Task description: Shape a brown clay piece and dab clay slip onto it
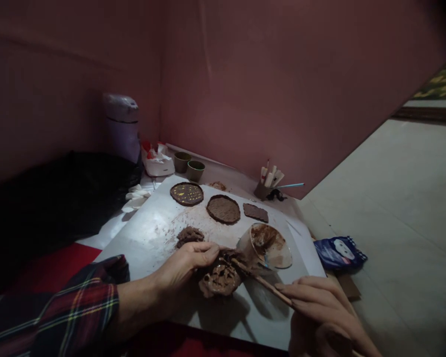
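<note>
My left hand (188, 263), in a plaid sleeve, grips a lumpy brown clay piece (220, 278) from its left side on a grey work board (152, 233). A thin wooden stick (262, 282) is held in my right hand (317, 302), its tip touching the top of the clay piece. Just behind stands a clay-smeared bowl (269, 245). A loose lump of clay (189, 234) lies beyond my left hand.
Two round clay discs (187, 194) (223, 208) and a small rectangular slab (255, 212) lie further back on the board. Two small cups (195, 170), a holder of sticks (267, 184), a white jar (121, 126) and a blue packet (339, 252) surround it.
</note>
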Demonstrator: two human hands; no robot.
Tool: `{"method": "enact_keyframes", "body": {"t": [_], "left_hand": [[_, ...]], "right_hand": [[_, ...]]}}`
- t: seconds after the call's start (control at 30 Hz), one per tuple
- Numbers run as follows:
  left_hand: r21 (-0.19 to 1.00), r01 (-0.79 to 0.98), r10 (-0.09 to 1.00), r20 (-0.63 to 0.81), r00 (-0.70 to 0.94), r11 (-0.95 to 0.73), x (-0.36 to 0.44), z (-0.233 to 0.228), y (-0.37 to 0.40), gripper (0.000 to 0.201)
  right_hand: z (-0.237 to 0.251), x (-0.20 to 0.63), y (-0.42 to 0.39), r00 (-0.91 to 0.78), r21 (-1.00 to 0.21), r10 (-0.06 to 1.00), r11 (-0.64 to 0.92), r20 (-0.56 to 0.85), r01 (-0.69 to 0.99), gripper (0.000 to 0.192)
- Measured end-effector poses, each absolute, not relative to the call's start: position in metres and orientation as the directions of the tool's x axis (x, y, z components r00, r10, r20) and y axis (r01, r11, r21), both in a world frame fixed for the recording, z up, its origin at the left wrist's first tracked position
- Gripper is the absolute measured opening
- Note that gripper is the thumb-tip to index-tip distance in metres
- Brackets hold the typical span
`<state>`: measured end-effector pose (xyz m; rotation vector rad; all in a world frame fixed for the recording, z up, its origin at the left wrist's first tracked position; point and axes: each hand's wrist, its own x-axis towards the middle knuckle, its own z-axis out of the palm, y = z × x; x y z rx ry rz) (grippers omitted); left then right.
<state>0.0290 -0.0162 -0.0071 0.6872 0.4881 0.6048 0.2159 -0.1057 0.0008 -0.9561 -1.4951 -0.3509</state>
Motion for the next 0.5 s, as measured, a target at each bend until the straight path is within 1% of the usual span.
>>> {"method": "enact_keyframes", "body": {"t": [0.1,0.17,0.2,0.23,0.27,0.33,0.37,0.4,0.5], "left_hand": [[0.696,-0.363,0.663,-0.218,0.716,0.62,0.028,-0.005,-0.016,0.028],[0.696,-0.378,0.685,-0.224,0.694,0.611,0.027,-0.003,-0.015,0.025],[0.692,-0.383,0.69,-0.23,0.686,0.612,0.027,-0.002,-0.015,0.023],[0.689,-0.39,0.699,-0.238,0.674,0.611,0.027,-0.001,-0.015,0.022],[0.685,-0.396,0.706,-0.246,0.664,0.611,0.027,-0.001,-0.014,0.02],[0.681,-0.398,0.711,-0.262,0.652,0.615,0.027,-0.001,-0.013,0.019],[0.681,-0.397,0.713,-0.265,0.65,0.615,0.027,-0.001,-0.013,0.019],[0.683,-0.393,0.712,-0.268,0.649,0.615,0.028,-0.001,-0.013,0.018],[0.695,-0.385,0.714,-0.265,0.648,0.607,0.028,-0.001,-0.012,0.02]], "right_hand": [[0.009,0.208,-0.098,0.151,-0.267,0.226,0.69,0.962,0.673,0.024],[0.01,0.209,-0.098,0.195,-0.233,0.135,0.699,0.971,0.676,0.022],[0.009,0.211,-0.099,0.204,-0.226,0.116,0.692,0.972,0.685,0.02],[0.007,0.214,-0.101,0.197,-0.235,0.134,0.677,0.971,0.697,0.018],[0.004,0.218,-0.104,0.173,-0.25,0.181,0.661,0.968,0.708,0.017],[0.0,0.229,-0.111,0.09,-0.285,0.323,0.628,0.942,0.724,0.019],[-0.002,0.234,-0.114,0.042,-0.282,0.374,0.617,0.927,0.735,0.021],[-0.002,0.238,-0.116,-0.03,-0.256,0.42,0.608,0.907,0.751,0.02],[0.0,0.244,-0.117,-0.217,-0.134,0.473,0.602,0.854,0.788,0.022]]}}
